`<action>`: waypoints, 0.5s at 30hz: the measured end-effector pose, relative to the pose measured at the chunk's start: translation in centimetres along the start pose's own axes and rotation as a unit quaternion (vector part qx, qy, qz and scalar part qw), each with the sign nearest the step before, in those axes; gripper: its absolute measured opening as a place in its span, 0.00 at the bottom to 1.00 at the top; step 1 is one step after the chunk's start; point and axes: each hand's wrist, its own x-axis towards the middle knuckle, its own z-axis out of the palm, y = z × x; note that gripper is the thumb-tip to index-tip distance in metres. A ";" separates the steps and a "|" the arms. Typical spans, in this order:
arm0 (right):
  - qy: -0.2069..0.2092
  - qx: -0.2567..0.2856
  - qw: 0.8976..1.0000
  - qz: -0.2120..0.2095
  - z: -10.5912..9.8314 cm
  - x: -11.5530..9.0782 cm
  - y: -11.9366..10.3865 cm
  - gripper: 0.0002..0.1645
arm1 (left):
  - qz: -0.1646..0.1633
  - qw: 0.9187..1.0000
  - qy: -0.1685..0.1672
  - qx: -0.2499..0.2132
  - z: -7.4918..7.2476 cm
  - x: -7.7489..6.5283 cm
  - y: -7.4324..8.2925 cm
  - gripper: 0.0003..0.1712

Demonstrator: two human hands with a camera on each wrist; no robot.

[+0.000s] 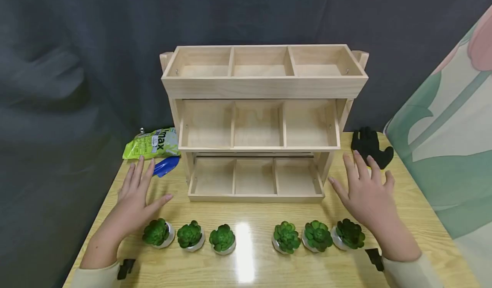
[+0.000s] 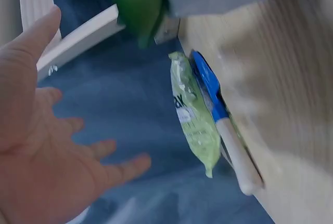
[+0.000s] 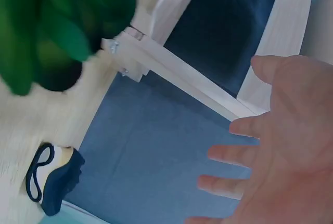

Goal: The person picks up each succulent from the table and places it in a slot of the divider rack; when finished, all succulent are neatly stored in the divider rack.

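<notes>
Both hands hover above the table with fingers spread and nothing held. My left hand (image 1: 132, 202) is over the left side, near a blue trowel (image 1: 166, 166) and a green printed bag (image 1: 153, 144). In the left wrist view the trowel (image 2: 210, 83) shows a pale handle beside the bag (image 2: 193, 115). On the right, my right hand (image 1: 370, 198) is held in front of a black glove (image 1: 370, 147). Small potted succulents stand in a front row: three by the left hand, the middle one a succulent (image 1: 189, 235), and three by the right, including a succulent (image 1: 317, 236).
A three-tier wooden shelf (image 1: 265, 87) stands at the back centre, each tier split into three bare compartments. Dark curtain (image 1: 250, 10) hangs behind it. A patterned cloth (image 1: 457, 151) borders the right edge of the wooden table (image 1: 192, 271).
</notes>
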 end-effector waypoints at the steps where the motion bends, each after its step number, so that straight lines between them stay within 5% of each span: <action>1: -0.005 0.013 1.000 0.003 -0.2 0.2 0.0 0.48 | -0.002 1.000 -0.003 -0.016 -0.2 -0.2 -0.2 0.61; 5: -0.045 0.103 0.994 0.005 -0.8 1.0 -0.1 0.50 | -0.012 0.996 -0.025 -0.081 -0.4 -1.2 -1.5 0.61; 10: -0.126 0.232 0.964 0.006 -0.8 2.2 0.2 0.54 | -0.031 0.986 -0.060 -0.156 -0.4 -2.8 -3.2 0.58; 15: -0.177 0.276 0.944 0.020 0.1 2.9 0.8 0.52 | -0.065 0.970 -0.108 -0.209 -0.4 -4.3 -4.7 0.52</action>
